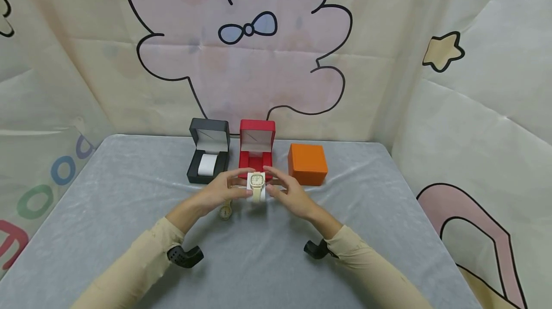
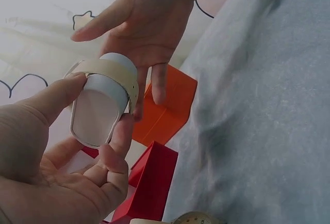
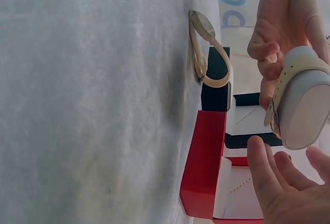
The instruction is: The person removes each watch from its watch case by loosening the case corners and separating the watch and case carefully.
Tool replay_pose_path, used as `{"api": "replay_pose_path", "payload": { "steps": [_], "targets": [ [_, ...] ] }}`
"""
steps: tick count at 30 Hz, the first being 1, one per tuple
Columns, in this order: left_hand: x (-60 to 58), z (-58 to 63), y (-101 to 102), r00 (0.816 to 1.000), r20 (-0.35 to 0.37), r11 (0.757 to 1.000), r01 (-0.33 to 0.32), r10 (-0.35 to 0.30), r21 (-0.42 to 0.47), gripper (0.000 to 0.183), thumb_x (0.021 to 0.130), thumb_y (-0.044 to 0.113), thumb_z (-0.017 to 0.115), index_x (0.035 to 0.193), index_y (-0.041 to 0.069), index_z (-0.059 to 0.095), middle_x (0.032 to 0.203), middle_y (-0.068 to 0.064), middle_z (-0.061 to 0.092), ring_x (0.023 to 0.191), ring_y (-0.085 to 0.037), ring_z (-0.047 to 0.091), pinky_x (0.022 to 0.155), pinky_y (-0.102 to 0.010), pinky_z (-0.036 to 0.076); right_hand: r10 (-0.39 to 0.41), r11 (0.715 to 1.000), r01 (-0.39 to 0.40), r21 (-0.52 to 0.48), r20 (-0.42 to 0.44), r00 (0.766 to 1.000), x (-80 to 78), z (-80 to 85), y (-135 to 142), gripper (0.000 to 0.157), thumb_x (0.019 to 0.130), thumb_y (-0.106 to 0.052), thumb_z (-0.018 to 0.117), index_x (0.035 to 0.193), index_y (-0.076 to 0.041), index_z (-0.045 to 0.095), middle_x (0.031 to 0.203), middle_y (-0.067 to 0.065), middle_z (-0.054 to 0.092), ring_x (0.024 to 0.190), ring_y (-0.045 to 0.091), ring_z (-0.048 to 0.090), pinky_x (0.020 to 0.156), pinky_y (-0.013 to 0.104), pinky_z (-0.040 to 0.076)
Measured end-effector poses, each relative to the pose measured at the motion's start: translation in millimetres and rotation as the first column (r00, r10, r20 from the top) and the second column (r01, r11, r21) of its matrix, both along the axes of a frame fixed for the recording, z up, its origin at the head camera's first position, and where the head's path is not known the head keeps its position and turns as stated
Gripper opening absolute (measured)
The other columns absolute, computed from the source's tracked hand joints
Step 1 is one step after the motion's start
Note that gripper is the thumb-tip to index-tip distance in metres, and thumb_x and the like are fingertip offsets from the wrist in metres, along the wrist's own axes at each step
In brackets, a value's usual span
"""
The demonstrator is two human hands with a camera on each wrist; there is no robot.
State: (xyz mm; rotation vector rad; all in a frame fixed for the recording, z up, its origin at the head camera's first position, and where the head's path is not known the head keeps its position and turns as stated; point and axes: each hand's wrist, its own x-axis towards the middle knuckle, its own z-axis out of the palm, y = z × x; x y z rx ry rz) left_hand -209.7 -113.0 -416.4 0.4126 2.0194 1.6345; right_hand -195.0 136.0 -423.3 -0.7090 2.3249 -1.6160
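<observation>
A wristwatch with a cream strap is wrapped round a white watch cushion, held up over the table before the red box. My left hand pinches the cushion by its sides, thumb on one side and fingers on the other. Close to the cushion's other end is my right hand, its fingers spread and relaxed, as the left wrist view shows. A second cream-strapped watch lies on the cloth just below my left hand, its strap looped in the right wrist view.
A black watch box stands lid up at the back, with a white cushion inside. Beside it, the red watch box is also lid up. An orange box sits to their right. Grey cloth covers the table; printed fabric hangs behind.
</observation>
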Motion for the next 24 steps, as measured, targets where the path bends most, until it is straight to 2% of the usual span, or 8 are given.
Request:
{"api": "replay_pose_path", "payload": {
  "steps": [5, 7, 10, 13, 20, 24],
  "targets": [
    [5.6, -1.3, 2, 1.0, -0.028, 0.999, 0.012, -0.011, 0.033, 0.067, 0.091, 0.019, 0.076, 0.151, 0.017, 0.046, 0.136, -0.017, 0.061, 0.122, -0.025, 0.057, 0.099, -0.051, 0.053, 0.064, 0.997, -0.064, -0.045, 0.006, 0.998, 3.4, -5.5, -1, 0.071, 0.097, -0.035, 0.068, 0.157, -0.017, 0.037, 0.149, 0.014, 0.048, 0.13, 0.037, 0.053, 0.102, 0.044, 0.054],
    [7.1, -1.6, 3, 0.999, -0.053, 1.0, 0.012, -0.01, 0.028, 0.068, 0.091, 0.018, 0.076, 0.151, 0.016, 0.046, 0.136, -0.017, 0.061, 0.123, -0.026, 0.057, 0.096, -0.047, 0.055, 0.077, 0.996, -0.077, -0.054, 0.005, 0.997, 4.3, -7.2, -2, 0.073, 0.095, -0.032, 0.071, 0.158, -0.018, 0.036, 0.148, 0.013, 0.048, 0.129, 0.036, 0.054, 0.102, 0.045, 0.054],
    [8.7, -2.5, 4, 0.995, -0.098, 1.0, 0.009, -0.008, 0.013, 0.068, 0.091, 0.018, 0.076, 0.151, 0.013, 0.046, 0.135, -0.018, 0.062, 0.122, -0.028, 0.059, 0.09, -0.038, 0.055, 0.083, 0.995, -0.082, -0.056, 0.008, 0.997, 5.8, -9.3, -4, 0.078, 0.092, -0.033, 0.074, 0.158, -0.021, 0.035, 0.148, 0.01, 0.047, 0.129, 0.034, 0.054, 0.102, 0.047, 0.054],
    [10.8, -4.0, 5, 0.994, -0.109, 1.0, 0.003, -0.002, 0.009, 0.069, 0.09, 0.017, 0.077, 0.151, 0.01, 0.045, 0.134, -0.02, 0.062, 0.118, -0.027, 0.063, 0.088, -0.031, 0.053, 0.082, 0.994, -0.081, -0.068, 0.015, 0.997, 7.6, -11.5, -4, 0.082, 0.089, -0.034, 0.077, 0.158, -0.023, 0.034, 0.148, 0.01, 0.047, 0.129, 0.033, 0.055, 0.101, 0.044, 0.055],
    [14.3, -8.9, 8, 0.992, -0.128, 0.999, -0.018, 0.022, 0.032, 0.067, 0.089, 0.014, 0.078, 0.148, 0.006, 0.047, 0.131, -0.022, 0.064, 0.112, -0.026, 0.067, 0.089, -0.029, 0.053, 0.074, 0.993, -0.073, -0.098, 0.005, 0.997, 9.2, -13.0, -6, 0.087, 0.084, -0.017, 0.083, 0.157, -0.02, 0.035, 0.155, 0.008, 0.041, 0.121, 0.029, 0.058, 0.099, 0.041, 0.056],
    [16.3, -10.1, 10, 0.992, -0.119, 0.998, -0.031, 0.037, 0.051, 0.067, 0.089, 0.013, 0.078, 0.148, 0.006, 0.048, 0.133, -0.021, 0.062, 0.113, -0.026, 0.067, 0.09, -0.03, 0.055, 0.071, 0.992, -0.07, -0.102, 0.005, 0.997, 8.6, -13.5, -6, 0.09, 0.082, -0.015, 0.085, 0.157, -0.019, 0.036, 0.156, 0.009, 0.041, 0.116, 0.028, 0.062, 0.099, 0.041, 0.056]
  ]
}}
